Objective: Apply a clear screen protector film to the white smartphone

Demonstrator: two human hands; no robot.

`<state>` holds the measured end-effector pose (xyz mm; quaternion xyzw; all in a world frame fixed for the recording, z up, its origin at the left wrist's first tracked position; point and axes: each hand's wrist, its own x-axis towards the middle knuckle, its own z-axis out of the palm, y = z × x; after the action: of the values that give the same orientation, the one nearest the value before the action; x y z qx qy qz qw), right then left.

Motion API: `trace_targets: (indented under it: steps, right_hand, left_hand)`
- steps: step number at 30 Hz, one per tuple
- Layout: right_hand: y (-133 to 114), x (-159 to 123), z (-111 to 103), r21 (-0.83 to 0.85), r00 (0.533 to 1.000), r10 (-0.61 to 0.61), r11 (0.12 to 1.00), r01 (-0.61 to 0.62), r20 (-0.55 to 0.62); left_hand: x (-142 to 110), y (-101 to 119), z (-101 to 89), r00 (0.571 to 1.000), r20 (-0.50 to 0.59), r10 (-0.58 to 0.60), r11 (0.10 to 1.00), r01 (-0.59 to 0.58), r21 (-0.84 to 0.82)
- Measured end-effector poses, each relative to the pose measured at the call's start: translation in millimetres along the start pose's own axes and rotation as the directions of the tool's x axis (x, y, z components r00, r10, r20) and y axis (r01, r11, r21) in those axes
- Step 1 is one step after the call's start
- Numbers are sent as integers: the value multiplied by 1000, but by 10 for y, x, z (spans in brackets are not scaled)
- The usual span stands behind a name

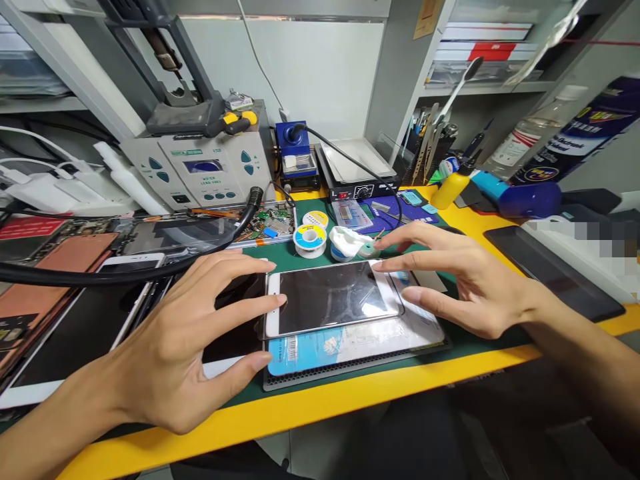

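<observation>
The person's left hand (170, 340) is spreading its fingers wide, not clenching, and its middle fingertip (281, 300) is touching the left edge of a white smartphone (330, 300). The right hand (465, 280) is also open, with its fingertips (376, 265) resting at the phone's upper right corner. The phone is lying flat on a blue-and-white printed card (320, 360) — this card is sitting on a black perforated tray (320, 375), over a green mat (295, 263). Just above the right index finger, a white cloth (347, 241) is lying beside two spools of solder wire (310, 241). Farther back, a black hose (125, 275) is running from a grey rework station (200, 167).
</observation>
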<state>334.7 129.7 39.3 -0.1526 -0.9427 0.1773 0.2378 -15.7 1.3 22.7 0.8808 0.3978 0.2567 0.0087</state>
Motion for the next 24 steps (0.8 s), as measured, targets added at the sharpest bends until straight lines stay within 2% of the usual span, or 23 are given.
trace_targets:
  steps: [13,24]
  right_hand:
    - [32,0,14,14,999,-33,999,33,27]
    - [79,-15,34,34,999,-51,998,50,16]
  left_hand:
    - [-2,38,-1,998,-3,-60,997,60,-42]
    - [6,36,3,999,17,-40,998,41,-45]
